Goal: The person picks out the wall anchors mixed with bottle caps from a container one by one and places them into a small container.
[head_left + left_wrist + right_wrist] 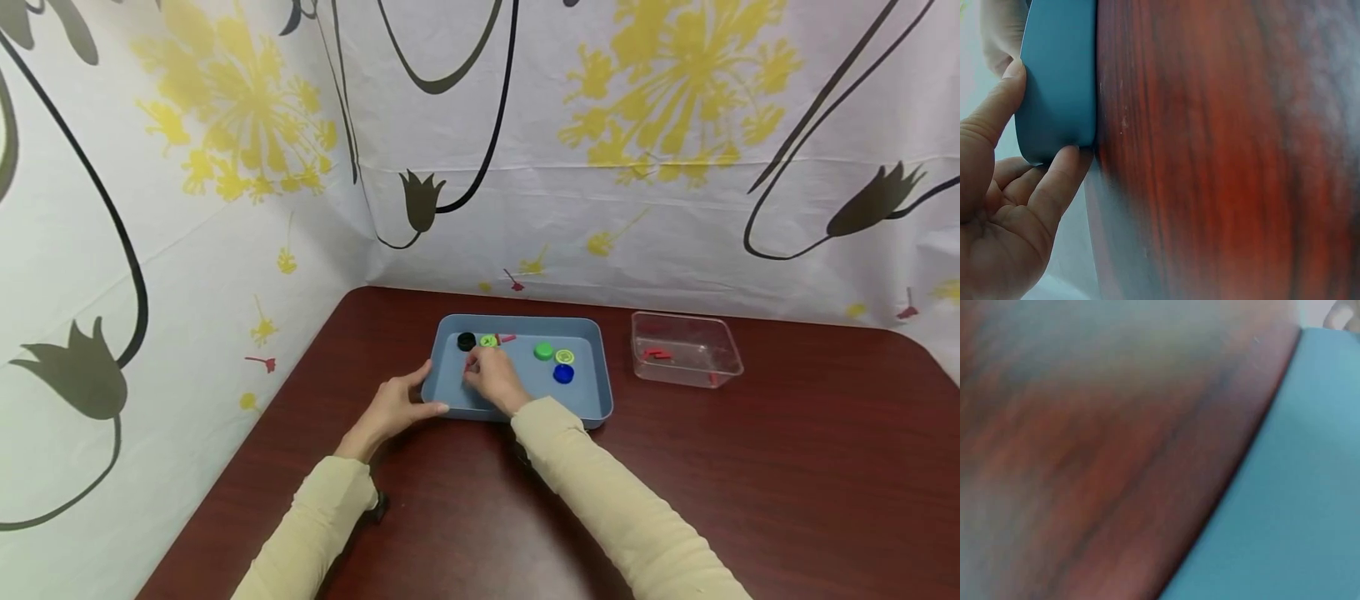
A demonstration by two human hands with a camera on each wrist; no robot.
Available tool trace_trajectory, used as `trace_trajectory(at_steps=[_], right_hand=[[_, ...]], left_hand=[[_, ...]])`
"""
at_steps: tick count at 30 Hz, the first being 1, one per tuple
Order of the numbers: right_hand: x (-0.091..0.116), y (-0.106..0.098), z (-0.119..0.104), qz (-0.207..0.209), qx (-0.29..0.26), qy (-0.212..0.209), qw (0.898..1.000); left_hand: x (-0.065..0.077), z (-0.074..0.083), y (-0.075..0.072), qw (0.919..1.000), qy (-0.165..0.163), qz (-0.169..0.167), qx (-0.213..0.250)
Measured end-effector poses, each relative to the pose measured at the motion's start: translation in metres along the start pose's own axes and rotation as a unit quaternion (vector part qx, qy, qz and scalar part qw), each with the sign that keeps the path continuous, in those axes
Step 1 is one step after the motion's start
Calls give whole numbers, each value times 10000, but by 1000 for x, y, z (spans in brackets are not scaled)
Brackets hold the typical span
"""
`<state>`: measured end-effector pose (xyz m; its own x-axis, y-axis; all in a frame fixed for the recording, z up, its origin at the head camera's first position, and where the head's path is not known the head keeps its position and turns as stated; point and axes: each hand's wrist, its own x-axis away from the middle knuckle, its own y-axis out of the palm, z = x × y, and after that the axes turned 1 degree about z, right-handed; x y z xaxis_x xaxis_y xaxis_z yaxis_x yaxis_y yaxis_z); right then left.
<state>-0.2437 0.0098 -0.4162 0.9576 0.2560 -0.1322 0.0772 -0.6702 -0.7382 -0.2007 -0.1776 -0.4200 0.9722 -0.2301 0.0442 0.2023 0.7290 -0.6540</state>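
Note:
A shallow blue tray [525, 402] lies on the table. My left hand [393, 407] holds its near left corner, thumb and fingers on either side; the left wrist view shows thumb [1013, 78] and fingertips against the tray wall [1060, 81]. Inside the tray, my right hand [495, 379] reaches down with curled fingers, pinching a small reddish stick [467, 369] mostly hidden by them. Just beyond it are a black cap [467, 342], a yellow-green cap [489, 340] and red sticks [507, 338]. Right of the hand lie a green cap [543, 351], another yellow-green cap [564, 357] and a blue cap [563, 373].
A clear plastic box [693, 371] stands right of the tray, with several red sticks [657, 353] inside. Beneath everything is a dark red-brown table [787, 467]. Patterned cloth [480, 250] hangs behind and to the left of it.

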Motion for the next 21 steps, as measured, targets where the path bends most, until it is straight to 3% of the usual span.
trace_trajectory(at_steps=[10, 17, 21], right_hand=[[5, -22, 8, 813, -141, -138, 9965], [12, -43, 11, 849, -610, 102, 9945], [17, -56, 17, 1105, -638, 80, 9918]], left_hand=[[1, 0, -1, 10000, -27, -46, -35], [1, 0, 0, 9998, -187, -68, 51], [1, 0, 1, 9998, -163, -64, 38]])
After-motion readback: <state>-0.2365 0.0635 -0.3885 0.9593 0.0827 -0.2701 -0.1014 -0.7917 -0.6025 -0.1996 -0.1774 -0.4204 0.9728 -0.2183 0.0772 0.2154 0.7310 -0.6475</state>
